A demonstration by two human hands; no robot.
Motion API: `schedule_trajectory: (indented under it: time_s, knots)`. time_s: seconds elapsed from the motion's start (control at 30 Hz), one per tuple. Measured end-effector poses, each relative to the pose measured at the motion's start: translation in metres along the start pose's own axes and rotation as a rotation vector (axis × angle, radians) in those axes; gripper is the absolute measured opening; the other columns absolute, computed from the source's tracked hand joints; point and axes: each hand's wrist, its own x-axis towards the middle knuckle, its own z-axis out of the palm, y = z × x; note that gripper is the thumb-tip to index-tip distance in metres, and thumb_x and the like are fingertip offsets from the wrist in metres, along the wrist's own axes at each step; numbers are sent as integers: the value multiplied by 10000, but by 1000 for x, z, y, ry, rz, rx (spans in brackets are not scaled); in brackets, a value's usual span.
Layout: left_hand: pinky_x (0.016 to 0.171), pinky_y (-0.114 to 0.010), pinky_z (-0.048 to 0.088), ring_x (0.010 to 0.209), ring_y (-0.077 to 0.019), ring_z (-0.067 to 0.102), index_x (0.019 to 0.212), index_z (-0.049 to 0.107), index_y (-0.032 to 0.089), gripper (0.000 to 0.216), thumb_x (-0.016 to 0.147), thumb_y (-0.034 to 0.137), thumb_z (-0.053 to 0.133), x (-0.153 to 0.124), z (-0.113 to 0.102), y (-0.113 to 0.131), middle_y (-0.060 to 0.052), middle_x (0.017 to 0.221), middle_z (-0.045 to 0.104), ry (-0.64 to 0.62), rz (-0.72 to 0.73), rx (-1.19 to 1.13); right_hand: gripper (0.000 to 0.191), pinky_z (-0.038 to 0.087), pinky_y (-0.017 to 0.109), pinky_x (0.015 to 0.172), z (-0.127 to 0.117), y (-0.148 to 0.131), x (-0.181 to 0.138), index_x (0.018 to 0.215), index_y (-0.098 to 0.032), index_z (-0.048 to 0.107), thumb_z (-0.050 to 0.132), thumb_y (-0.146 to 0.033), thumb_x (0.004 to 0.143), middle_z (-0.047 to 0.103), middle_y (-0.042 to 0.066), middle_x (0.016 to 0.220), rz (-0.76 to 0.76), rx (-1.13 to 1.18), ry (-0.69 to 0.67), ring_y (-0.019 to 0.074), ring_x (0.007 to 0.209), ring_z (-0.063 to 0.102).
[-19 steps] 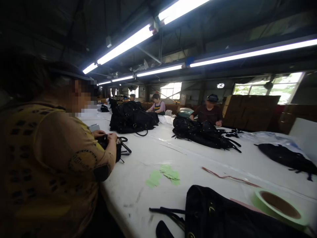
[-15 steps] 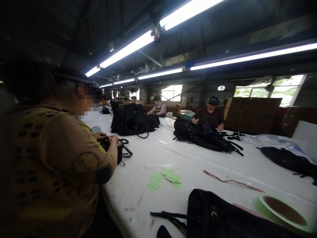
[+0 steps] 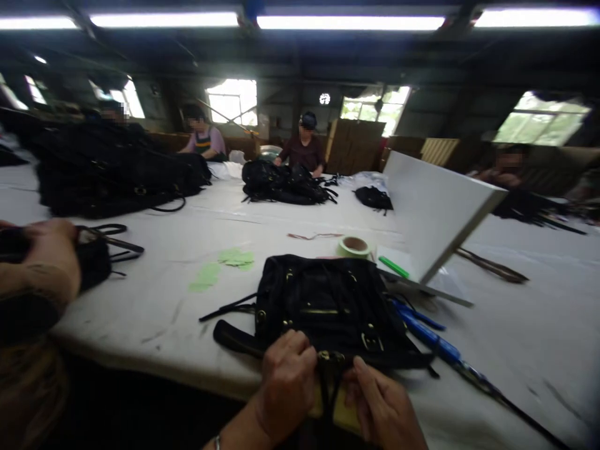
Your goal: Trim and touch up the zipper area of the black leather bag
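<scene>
A black bag [image 3: 323, 290] with brass-coloured buckles and a gold zip line lies flat on the white table in front of me. Its near edge faces me, with metal fittings at the middle and thin dark straps hanging down. My left hand [image 3: 288, 378] is closed on that edge, left of the fittings. On their right, my right hand [image 3: 379, 400] pinches the same edge between thumb and fingers. Something yellowish shows below, between my hands; I cannot make out what it is. A dark handle sticks out at the bag's left.
Behind the bag sit a roll of pale green tape [image 3: 354, 245], a green marker-like stick [image 3: 394, 267] and a white upright panel [image 3: 435, 212]. A blue-handled tool with a cable [image 3: 438, 347] lies right. Green paper scraps [image 3: 237, 257] are left. A co-worker's arm [image 3: 47, 269] is at far left.
My view has swung right and down, away from the co-worker at the left. The whole bag and both my hands on its near edge have come into sight.
</scene>
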Motion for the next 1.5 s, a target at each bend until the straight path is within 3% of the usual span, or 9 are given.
schedule_trajectory:
  time_s: [0.03, 0.13, 0.27, 0.47, 0.6, 0.83, 1.0, 1.27, 1.5]
  knots:
    - [618, -295, 374, 679, -147, 448, 663, 473, 164, 248, 866, 50, 387, -1, 2, 2, -35, 685, 468, 13, -11, -46, 728, 284, 223, 308, 0, 2, 3, 653, -168, 607, 358, -838, 788, 505, 19, 434, 111, 220, -85, 110, 303, 400]
    - [645, -287, 376, 698, -143, 444, 686, 481, 157, 223, 866, 36, 429, 3, 1, 1, -29, 706, 472, 41, 11, -104, 633, 256, 164, 323, 3, -3, 9, 697, -131, 605, 613, -764, 702, 518, 7, 463, 266, 669, -115, 76, 350, 407]
    - [654, -277, 392, 712, -144, 457, 746, 525, 152, 176, 855, 26, 469, 5, -1, 1, -32, 735, 493, 60, 51, -105, 558, 293, 145, 334, 10, -15, 12, 743, -118, 607, 781, -636, 630, 579, 16, 603, 319, 963, -83, 73, 430, 464]
    - [761, -327, 436, 839, -182, 507, 916, 573, 162, 178, 838, 35, 476, 6, -5, 10, -61, 871, 542, 48, 38, -120, 509, 328, 163, 400, 12, -16, 17, 589, -130, 548, 833, -552, 601, 531, 3, 481, 247, 959, 59, 69, 412, 438]
    - [877, -418, 415, 985, -234, 494, 1116, 552, 171, 319, 814, 75, 507, 12, -13, 17, -97, 1061, 523, -30, 11, -139, 493, 297, 160, 419, 11, -14, 17, 576, -128, 543, 821, -532, 632, 495, -19, 477, 196, 945, 42, 50, 422, 392]
    - [809, -424, 408, 909, -235, 474, 965, 504, 161, 278, 764, -7, 412, 24, -11, 24, -88, 961, 523, -102, 4, -165, 499, 296, 188, 433, 7, -9, 18, 612, -134, 537, 761, -571, 696, 471, -26, 517, 137, 799, 32, 68, 456, 382]
    - [721, -397, 412, 827, -228, 454, 873, 457, 168, 245, 708, -4, 401, 27, -7, 23, -67, 849, 486, -185, -86, -247, 556, 345, 223, 414, 3, -9, 21, 606, -145, 526, 661, -670, 732, 475, -8, 516, 136, 632, 16, 111, 451, 433]
    - [742, -384, 422, 854, -220, 465, 898, 465, 158, 204, 808, 1, 373, 28, -4, 24, -84, 884, 506, -56, 36, -212, 567, 323, 209, 440, 3, -13, 21, 597, -128, 544, 693, -664, 703, 472, -9, 534, 155, 643, 39, 91, 486, 398]
    - [790, -399, 441, 880, -221, 476, 928, 493, 143, 288, 732, -41, 388, 28, 0, 24, -97, 932, 528, -14, 89, -197, 516, 316, 204, 454, -2, -5, 24, 619, -116, 597, 705, -605, 748, 496, -6, 538, 151, 724, -84, 83, 490, 401]
